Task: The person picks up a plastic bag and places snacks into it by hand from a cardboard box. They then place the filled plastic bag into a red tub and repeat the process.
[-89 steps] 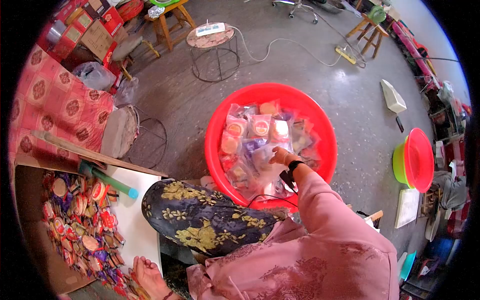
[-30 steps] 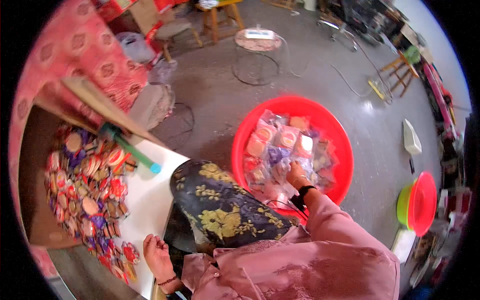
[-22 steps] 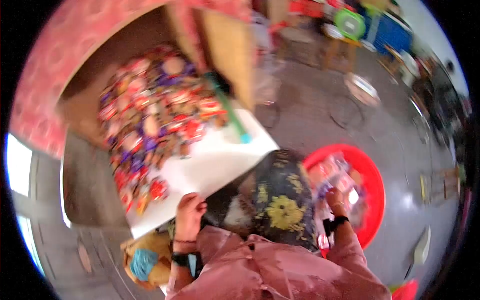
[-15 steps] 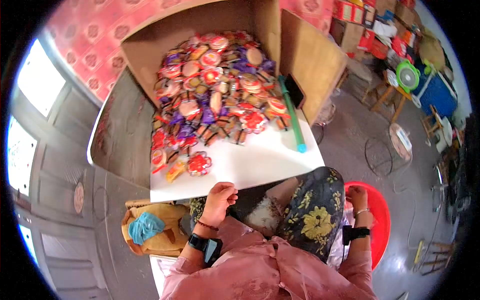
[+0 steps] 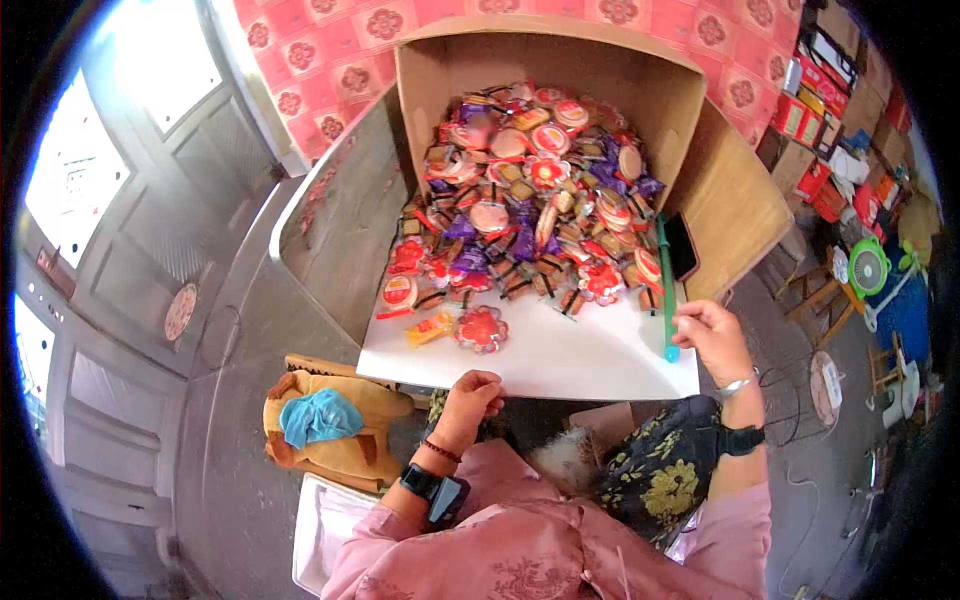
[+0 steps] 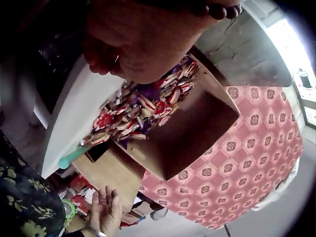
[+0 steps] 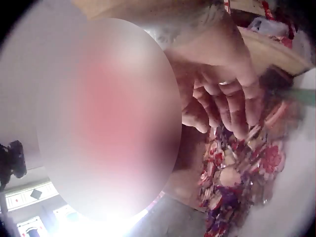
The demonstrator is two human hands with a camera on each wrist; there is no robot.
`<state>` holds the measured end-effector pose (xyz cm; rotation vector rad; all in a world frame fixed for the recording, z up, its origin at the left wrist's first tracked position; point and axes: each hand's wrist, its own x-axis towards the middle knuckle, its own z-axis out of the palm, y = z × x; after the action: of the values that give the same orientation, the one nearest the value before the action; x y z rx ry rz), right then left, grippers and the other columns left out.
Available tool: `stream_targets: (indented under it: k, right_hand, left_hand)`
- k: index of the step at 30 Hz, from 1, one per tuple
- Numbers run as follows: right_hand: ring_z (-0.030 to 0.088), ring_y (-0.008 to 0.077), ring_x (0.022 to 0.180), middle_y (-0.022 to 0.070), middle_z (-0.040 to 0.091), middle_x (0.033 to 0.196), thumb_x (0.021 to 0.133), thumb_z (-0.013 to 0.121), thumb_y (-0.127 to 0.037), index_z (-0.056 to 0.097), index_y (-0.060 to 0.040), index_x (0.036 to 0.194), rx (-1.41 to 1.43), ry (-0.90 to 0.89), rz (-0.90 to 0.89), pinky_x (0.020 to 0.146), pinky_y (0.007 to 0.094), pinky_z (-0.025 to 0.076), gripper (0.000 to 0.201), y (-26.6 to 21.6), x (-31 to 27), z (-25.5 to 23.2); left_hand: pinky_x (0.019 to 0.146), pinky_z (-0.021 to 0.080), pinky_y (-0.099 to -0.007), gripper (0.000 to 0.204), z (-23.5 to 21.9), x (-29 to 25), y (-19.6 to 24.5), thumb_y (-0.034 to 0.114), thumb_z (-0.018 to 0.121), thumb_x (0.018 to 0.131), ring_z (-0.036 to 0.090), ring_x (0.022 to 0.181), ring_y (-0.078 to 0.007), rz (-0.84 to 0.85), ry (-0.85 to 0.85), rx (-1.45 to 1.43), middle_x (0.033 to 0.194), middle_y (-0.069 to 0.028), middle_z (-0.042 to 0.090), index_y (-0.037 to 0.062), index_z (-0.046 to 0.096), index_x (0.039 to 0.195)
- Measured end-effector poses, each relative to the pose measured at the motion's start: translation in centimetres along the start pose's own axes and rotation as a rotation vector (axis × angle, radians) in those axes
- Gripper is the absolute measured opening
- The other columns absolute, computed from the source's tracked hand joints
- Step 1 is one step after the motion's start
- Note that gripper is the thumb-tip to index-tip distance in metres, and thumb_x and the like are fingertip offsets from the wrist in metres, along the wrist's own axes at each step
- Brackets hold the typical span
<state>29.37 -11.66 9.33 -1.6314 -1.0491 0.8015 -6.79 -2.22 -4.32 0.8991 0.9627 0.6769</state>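
My left hand (image 5: 470, 410) hangs with loosely curled fingers by the front edge of a white board (image 5: 600, 365), holding nothing. My right hand (image 5: 712, 345) is over the board's right front corner, beside a green tube with a light blue end (image 5: 669, 295). Its fingers are loosely bent and nothing is between them, as the right wrist view of the hand (image 7: 222, 84) also shows. A heap of small wrapped snacks (image 5: 530, 205) spills from an open cardboard box (image 5: 555, 55) onto the board. Nearest my left hand lie a red flower-shaped packet (image 5: 481, 329) and a yellow packet (image 5: 430, 329).
A dark flat object (image 5: 682, 247) leans by the box's right flap (image 5: 735, 205). To the left are a grey panel (image 5: 345, 220) and a padded seat (image 5: 385, 430) bearing a blue cloth (image 5: 322, 417). Stools and a green fan (image 5: 868, 267) stand at the right.
The head view has turned left from the red tub to the box. My right hand has left the bagged snacks in the tub and come up to the board. The left hand stays loosely curled.
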Motion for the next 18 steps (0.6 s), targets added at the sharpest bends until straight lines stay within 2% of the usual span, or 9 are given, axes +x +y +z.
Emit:
stream_targets:
  k: [5,8,10,12,13,16,17,18]
  right_hand:
    - [0.064,0.0126,0.068,0.0038,0.063,0.082,0.089,0.062,-0.008,0.06,-0.0001,0.094,-0.056,-0.199,0.031,0.062,0.0258,0.053,0.009,1.7,4.2,5.4]
    - [0.064,0.0128,0.068,0.0033,0.062,0.079,0.087,0.062,-0.007,0.06,0.0005,0.091,-0.179,-0.234,0.026,0.061,0.0271,0.053,0.008,3.7,5.5,7.8]
    - [0.064,0.0135,0.067,0.004,0.063,0.076,0.086,0.063,-0.007,0.061,0.0011,0.09,-0.158,-0.232,0.024,0.061,0.0283,0.052,0.009,5.0,5.5,8.8]
    - [0.064,0.0147,0.068,0.0063,0.065,0.076,0.084,0.064,-0.009,0.062,0.0013,0.089,-0.258,-0.247,0.106,0.062,0.0297,0.052,0.011,5.9,5.4,9.5]
    - [0.065,0.0163,0.068,0.0095,0.067,0.078,0.083,0.065,-0.01,0.064,0.0015,0.089,-0.378,-0.227,0.009,0.064,0.0301,0.052,0.013,6.4,5.5,9.8]
    - [0.065,0.0178,0.069,0.0105,0.068,0.079,0.083,0.065,-0.011,0.064,0.0009,0.09,-0.371,-0.227,0.051,0.065,0.0315,0.052,0.014,6.4,5.5,10.1]
    - [0.065,0.0194,0.07,0.0113,0.067,0.078,0.083,0.065,-0.012,0.064,0.0009,0.091,-0.422,-0.215,0.02,0.067,0.0325,0.052,0.015,5.9,5.3,10.2]
    - [0.066,0.0223,0.071,0.0141,0.068,0.078,0.082,0.065,-0.012,0.064,0.001,0.091,-0.404,-0.221,-0.013,0.067,0.0338,0.052,0.016,7.5,5.8,9.9]
  left_hand:
    - [0.065,0.049,-0.0252,0.014,-2.1,-0.4,0.6,0.012,0.059,0.092,0.059,0.074,-0.0136,0.023,0.077,-0.011,0.087,-0.006,0.062,0.0021,0.056,0.101]
    - [0.065,0.049,-0.0257,0.013,-3.5,-0.7,0.9,0.01,0.058,0.092,0.059,0.074,-0.014,0.034,0.114,-0.059,0.086,-0.0063,0.062,0.0013,0.056,0.101]
    - [0.065,0.049,-0.0258,0.013,-4.6,-0.5,0.9,0.009,0.057,0.092,0.058,0.073,-0.014,0.04,0.126,-0.088,0.086,-0.0063,0.061,0.0012,0.056,0.102]
    - [0.064,0.048,-0.0255,0.012,-5.8,-0.4,0.8,0.008,0.057,0.092,0.057,0.071,-0.0136,0.052,0.151,-0.114,0.085,-0.006,0.061,0.001,0.056,0.101]
    - [0.064,0.048,-0.0255,0.012,-6.1,-0.6,0.9,0.008,0.057,0.092,0.057,0.071,-0.0136,0.047,0.164,-0.115,0.085,-0.006,0.061,0.001,0.056,0.101]
    - [0.061,0.047,-0.0249,0.011,-7.0,-1.1,1.5,0.008,0.057,0.092,0.056,0.068,-0.0132,0.062,0.24,-0.1,0.083,-0.0055,0.06,0.0009,0.056,0.099]
    - [0.06,0.046,-0.025,0.011,-7.5,-1.3,1.6,0.008,0.057,0.091,0.055,0.067,-0.0131,0.073,0.256,-0.093,0.082,-0.0054,0.059,0.0005,0.056,0.099]
    - [0.059,0.046,-0.025,0.011,-8.1,-1.7,1.5,0.008,0.057,0.091,0.055,0.066,-0.013,0.082,0.274,-0.086,0.081,-0.0052,0.059,0.0,0.056,0.098]
